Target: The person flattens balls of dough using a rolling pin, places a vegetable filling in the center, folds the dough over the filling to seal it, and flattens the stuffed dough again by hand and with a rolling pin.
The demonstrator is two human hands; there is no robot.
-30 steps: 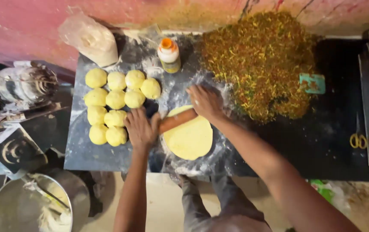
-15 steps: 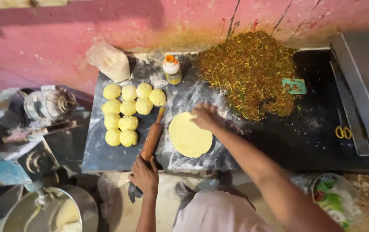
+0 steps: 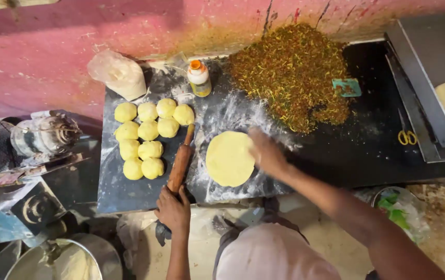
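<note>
Fingers of the left hand (image 3: 173,210) were wrapped round the near end of a wooden rolling pin (image 3: 180,162), which lay slanted on the dark floured slab (image 3: 129,194), its far end pointing up between the dough balls and the flat disc. The right hand (image 3: 266,153) rested with spread, blurred fingers on the right edge of a rolled-out dough disc (image 3: 230,158); it looked flat and open rather than closed on anything, though the blur made it hard to be sure whether it pinched the rim. The disc lay in the middle of the slab on a dusting of flour, just right of the pin. It looked thin, soft and limp, likely to stretch or tear if lifted by one point, so the edge with a palm slid under seemed the safer hold, and the flour probably kept it from sticking. The pin seemed stiff and fairly light, easily held at its tapered end. To the left sat a cluster of pale yellow dough balls (image 3: 150,137), touching one another. Behind them stood a clear bag of flour (image 3: 119,75) and a small bottle with an orange cap (image 3: 199,78). A big heap of chopped greenish filling (image 3: 290,72) covered the slab's far right, with a small green scraper (image 3: 347,87) beside it and yellow-handled scissors (image 3: 407,137) farther right.
</note>
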